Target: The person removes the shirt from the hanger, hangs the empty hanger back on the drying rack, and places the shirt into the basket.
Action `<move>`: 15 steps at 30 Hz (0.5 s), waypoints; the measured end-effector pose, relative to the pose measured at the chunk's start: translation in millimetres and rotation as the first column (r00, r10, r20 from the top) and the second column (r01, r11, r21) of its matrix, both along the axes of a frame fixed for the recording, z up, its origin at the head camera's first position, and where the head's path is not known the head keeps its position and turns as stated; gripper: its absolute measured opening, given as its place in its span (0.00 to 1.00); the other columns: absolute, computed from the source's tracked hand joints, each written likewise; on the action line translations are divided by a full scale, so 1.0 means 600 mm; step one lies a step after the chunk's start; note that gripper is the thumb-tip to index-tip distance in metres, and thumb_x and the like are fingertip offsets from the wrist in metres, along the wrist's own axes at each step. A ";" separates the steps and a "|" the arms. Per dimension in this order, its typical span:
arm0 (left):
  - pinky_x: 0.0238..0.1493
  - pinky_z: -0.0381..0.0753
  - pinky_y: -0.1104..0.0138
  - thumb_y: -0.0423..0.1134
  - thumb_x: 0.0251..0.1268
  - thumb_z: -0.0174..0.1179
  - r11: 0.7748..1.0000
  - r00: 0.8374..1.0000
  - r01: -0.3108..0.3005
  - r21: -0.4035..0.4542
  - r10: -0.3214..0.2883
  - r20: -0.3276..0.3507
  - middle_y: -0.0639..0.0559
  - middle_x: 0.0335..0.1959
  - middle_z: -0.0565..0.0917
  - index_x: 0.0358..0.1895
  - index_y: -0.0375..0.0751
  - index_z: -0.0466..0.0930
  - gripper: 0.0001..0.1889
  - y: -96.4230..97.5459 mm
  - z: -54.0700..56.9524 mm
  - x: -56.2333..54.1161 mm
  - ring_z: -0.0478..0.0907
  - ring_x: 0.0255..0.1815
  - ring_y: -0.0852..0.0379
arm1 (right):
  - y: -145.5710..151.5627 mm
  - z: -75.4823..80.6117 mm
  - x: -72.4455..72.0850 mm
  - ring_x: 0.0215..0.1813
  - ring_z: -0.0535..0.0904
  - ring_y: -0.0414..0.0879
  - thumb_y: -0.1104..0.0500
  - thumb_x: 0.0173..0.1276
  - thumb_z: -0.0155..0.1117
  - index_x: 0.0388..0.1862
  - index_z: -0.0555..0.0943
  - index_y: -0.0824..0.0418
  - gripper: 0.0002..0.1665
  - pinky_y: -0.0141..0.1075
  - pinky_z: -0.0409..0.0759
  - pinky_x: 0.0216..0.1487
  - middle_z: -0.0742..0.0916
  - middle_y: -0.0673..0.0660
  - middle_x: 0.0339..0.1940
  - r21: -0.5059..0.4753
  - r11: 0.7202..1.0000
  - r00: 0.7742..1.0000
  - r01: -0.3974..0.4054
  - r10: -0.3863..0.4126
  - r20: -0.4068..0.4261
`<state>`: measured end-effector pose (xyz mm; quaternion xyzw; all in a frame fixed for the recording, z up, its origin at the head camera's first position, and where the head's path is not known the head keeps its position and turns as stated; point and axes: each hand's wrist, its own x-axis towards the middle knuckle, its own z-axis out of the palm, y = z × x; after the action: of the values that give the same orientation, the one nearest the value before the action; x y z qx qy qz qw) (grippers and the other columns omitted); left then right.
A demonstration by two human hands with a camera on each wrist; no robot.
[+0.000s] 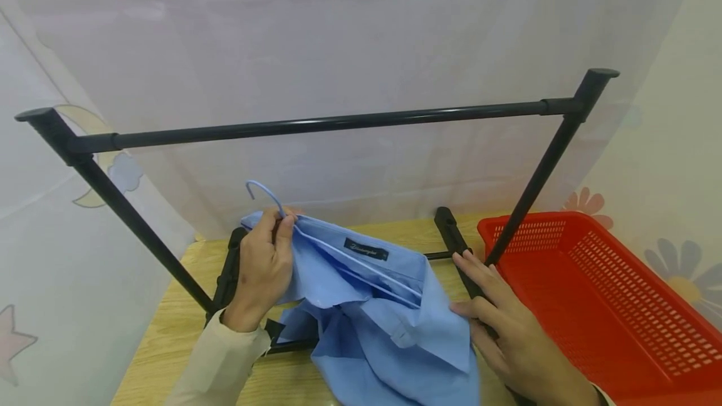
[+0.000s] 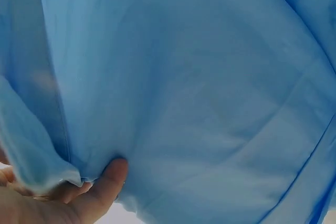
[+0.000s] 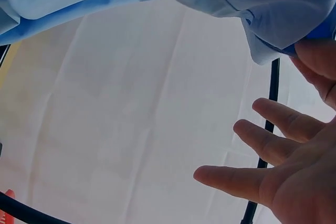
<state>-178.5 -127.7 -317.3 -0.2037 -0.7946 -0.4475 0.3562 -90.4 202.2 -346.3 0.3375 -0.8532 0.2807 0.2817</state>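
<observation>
A light blue shirt (image 1: 389, 349) hangs bunched in front of me, its collar facing up with a dark label (image 1: 366, 249) inside. The hook of a blue hanger (image 1: 262, 188) sticks up at the collar's left end. My left hand (image 1: 265, 268) grips the collar and hanger at the base of that hook. In the left wrist view the thumb (image 2: 107, 187) presses on the cloth. My right hand (image 1: 507, 324) pinches the shirt's right edge between thumb and index finger, while its other fingers (image 3: 236, 179) spread out straight. The index finger is hidden behind cloth in the right wrist view.
A black rack stands across the table (image 1: 163, 324), its top bar (image 1: 327, 124) beyond and above the shirt. Its slanted posts rise left and right of my hands. A red plastic basket (image 1: 564, 306) sits at the right, close to the right post. Pale sheeting hangs behind.
</observation>
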 end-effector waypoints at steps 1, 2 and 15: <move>0.39 0.73 0.76 0.29 0.77 0.49 1.000 1.000 -0.001 0.003 0.001 0.002 0.41 0.44 0.87 0.42 0.30 0.77 0.07 0.000 0.000 0.000 0.83 0.41 0.50 | 0.000 -0.001 0.001 0.79 0.58 0.49 0.46 0.80 0.47 0.44 0.85 0.53 0.21 0.31 0.44 0.75 0.71 0.61 0.74 0.008 1.000 1.000 0.009 -0.009 0.022; 0.39 0.74 0.77 0.29 0.77 0.50 1.000 1.000 -0.001 0.007 0.001 0.002 0.41 0.43 0.87 0.42 0.30 0.78 0.07 0.000 0.001 0.000 0.83 0.40 0.51 | -0.001 -0.001 0.003 0.79 0.58 0.50 0.48 0.78 0.55 0.45 0.85 0.52 0.14 0.35 0.47 0.75 0.71 0.60 0.74 0.014 1.000 0.999 0.017 -0.017 0.050; 0.35 0.72 0.78 0.29 0.76 0.52 1.000 1.000 -0.001 0.022 0.001 -0.011 0.40 0.43 0.86 0.41 0.30 0.78 0.07 0.000 0.003 0.002 0.82 0.37 0.53 | 0.002 -0.014 0.007 0.78 0.59 0.54 0.51 0.55 0.80 0.42 0.86 0.39 0.16 0.66 0.62 0.64 0.69 0.54 0.76 0.177 0.984 0.983 0.035 -0.065 0.169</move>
<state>-177.4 -128.0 -315.2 -0.2017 -0.7877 -0.4551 0.3629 -86.2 203.3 -354.4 0.3132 -0.9040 0.2268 0.1826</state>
